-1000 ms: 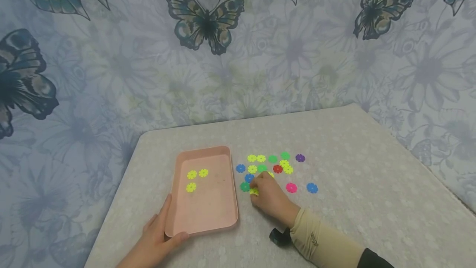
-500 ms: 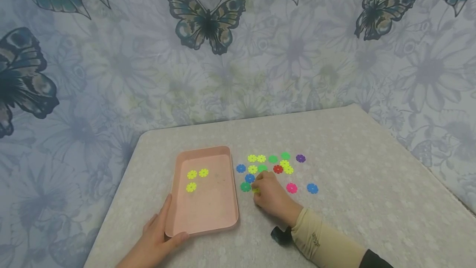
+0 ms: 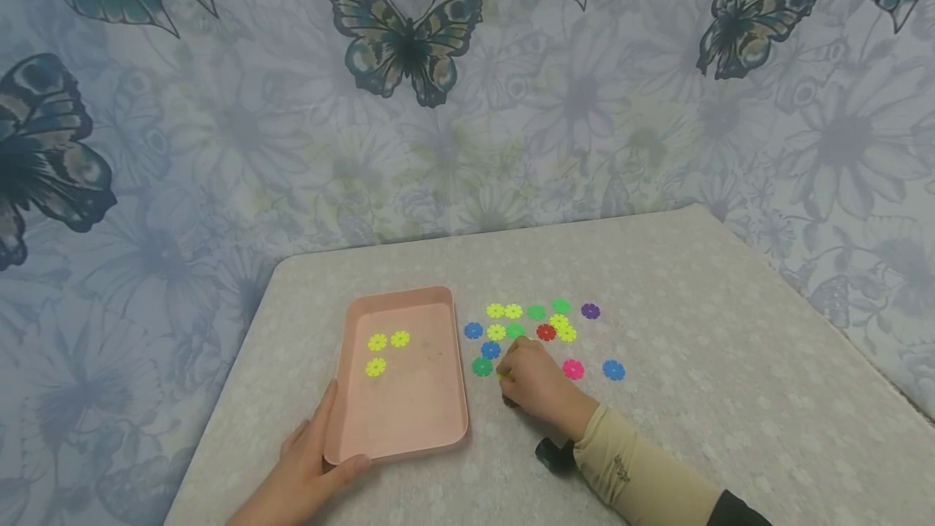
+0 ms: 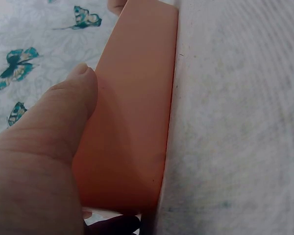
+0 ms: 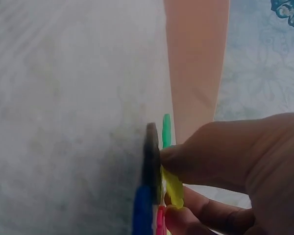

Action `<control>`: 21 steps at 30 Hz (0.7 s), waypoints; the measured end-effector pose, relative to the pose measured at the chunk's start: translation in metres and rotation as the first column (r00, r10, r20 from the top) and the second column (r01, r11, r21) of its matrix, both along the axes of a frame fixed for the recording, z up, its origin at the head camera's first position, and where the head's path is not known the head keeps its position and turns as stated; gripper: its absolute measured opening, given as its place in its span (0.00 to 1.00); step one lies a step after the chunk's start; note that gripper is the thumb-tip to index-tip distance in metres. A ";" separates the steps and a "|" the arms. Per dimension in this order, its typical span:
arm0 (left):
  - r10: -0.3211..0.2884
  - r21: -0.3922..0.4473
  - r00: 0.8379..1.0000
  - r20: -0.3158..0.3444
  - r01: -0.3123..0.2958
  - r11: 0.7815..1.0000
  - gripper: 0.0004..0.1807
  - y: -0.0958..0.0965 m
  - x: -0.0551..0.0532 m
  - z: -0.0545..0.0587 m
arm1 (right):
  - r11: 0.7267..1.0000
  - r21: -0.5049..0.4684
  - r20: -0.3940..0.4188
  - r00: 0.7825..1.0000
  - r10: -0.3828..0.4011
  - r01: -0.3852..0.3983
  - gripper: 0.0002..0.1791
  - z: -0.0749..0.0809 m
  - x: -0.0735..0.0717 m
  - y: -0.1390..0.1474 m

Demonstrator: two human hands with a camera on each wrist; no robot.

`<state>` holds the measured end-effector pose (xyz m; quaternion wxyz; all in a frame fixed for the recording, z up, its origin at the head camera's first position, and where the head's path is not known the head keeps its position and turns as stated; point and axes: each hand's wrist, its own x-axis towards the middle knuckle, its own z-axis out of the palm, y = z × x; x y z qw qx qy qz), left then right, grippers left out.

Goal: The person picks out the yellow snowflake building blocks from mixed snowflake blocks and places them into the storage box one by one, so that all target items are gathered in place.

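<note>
A pink tray (image 3: 409, 420) lies on the table, with several yellow flower-shaped discs (image 3: 376, 367) inside it. My left hand (image 3: 303, 461) holds its near left corner, thumb on the front wall and fingers along the left side; the thumb (image 4: 71, 103) shows large in the left wrist view. Right of the tray, my right hand (image 3: 540, 384) is low over the loose discs. In the right wrist view its thumb and fingers pinch a tilted yellow flower-shaped disc (image 5: 174, 188). Close by stand a dark disc (image 5: 151, 161) and a blue disc (image 5: 142, 210), seen edge-on.
Loose discs lie beyond and around the right hand: green (image 3: 482, 367), blue (image 3: 473, 330), red (image 3: 545, 332), pink (image 3: 573, 368) and purple (image 3: 590, 311) among them. A black object (image 3: 555, 456) is at the right wrist. A butterfly-patterned wall (image 3: 467, 153) stands behind the table (image 3: 694, 307).
My right hand has shifted slightly to the right, and less of the yellow disc shows at its fingertips. A dark bit now appears under the hand. The left hand and tray have stayed put.
</note>
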<state>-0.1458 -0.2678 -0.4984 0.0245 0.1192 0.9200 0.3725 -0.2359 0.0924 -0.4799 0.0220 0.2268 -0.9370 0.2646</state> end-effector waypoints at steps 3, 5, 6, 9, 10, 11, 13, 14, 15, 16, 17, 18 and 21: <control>-0.001 0.002 1.000 0.007 0.001 1.000 0.63 -0.001 -0.001 0.000 | 1.000 -0.001 -0.015 1.000 0.018 -0.018 0.06 0.000 0.000 0.000; -0.007 0.007 1.000 0.001 0.007 1.000 0.62 -0.001 -0.001 -0.001 | 1.000 -0.002 -0.022 0.999 0.024 -0.024 0.09 0.000 -0.001 0.000; -0.009 0.009 1.000 -0.001 0.009 1.000 0.62 -0.001 -0.001 -0.001 | 1.000 -0.003 -0.023 0.999 0.024 -0.024 0.10 0.000 -0.001 0.001; -0.012 0.013 1.000 -0.003 0.012 1.000 0.62 -0.001 -0.001 0.000 | 1.000 0.003 -0.027 0.999 0.024 -0.024 0.14 0.000 -0.001 0.001; -0.012 0.014 1.000 -0.003 0.012 1.000 0.62 -0.001 0.000 0.000 | 1.000 -0.003 -0.027 0.999 0.027 -0.027 0.14 0.001 -0.001 0.001; -0.012 0.015 1.000 -0.002 0.012 1.000 0.62 -0.001 0.000 0.000 | 1.000 -0.012 -0.018 1.000 0.018 -0.018 0.13 0.001 -0.001 0.001; -0.012 0.016 1.000 -0.004 0.012 1.000 0.62 -0.001 0.000 0.001 | 0.999 -0.033 0.003 1.000 0.003 -0.003 0.09 0.000 -0.002 0.002; -0.011 0.014 1.000 -0.001 0.011 1.000 0.62 -0.001 0.000 0.001 | 0.999 -0.044 0.017 1.000 -0.011 0.012 0.05 0.000 -0.002 0.002; -0.011 0.014 1.000 0.000 0.011 1.000 0.62 -0.001 0.000 0.001 | 0.998 -0.058 0.025 0.999 -0.025 0.026 0.03 -0.001 -0.003 0.002; -0.011 0.013 1.000 0.000 0.011 1.000 0.62 -0.001 0.000 0.001 | 0.996 -0.076 0.035 0.999 -0.038 0.040 0.03 -0.001 -0.004 0.003; -0.010 0.012 1.000 0.000 0.010 1.000 0.62 -0.001 0.000 0.001 | 0.994 -0.087 0.049 0.997 -0.055 0.059 0.06 -0.002 -0.004 0.003; -0.009 0.013 1.000 0.001 0.009 1.000 0.62 0.000 0.001 0.002 | 0.994 -0.095 0.054 0.997 -0.058 0.063 0.07 -0.002 -0.005 0.004; -0.007 0.012 1.000 -0.009 0.007 1.000 0.62 0.000 0.001 0.001 | 0.992 -0.104 0.071 0.995 -0.066 0.073 0.08 0.001 -0.008 0.005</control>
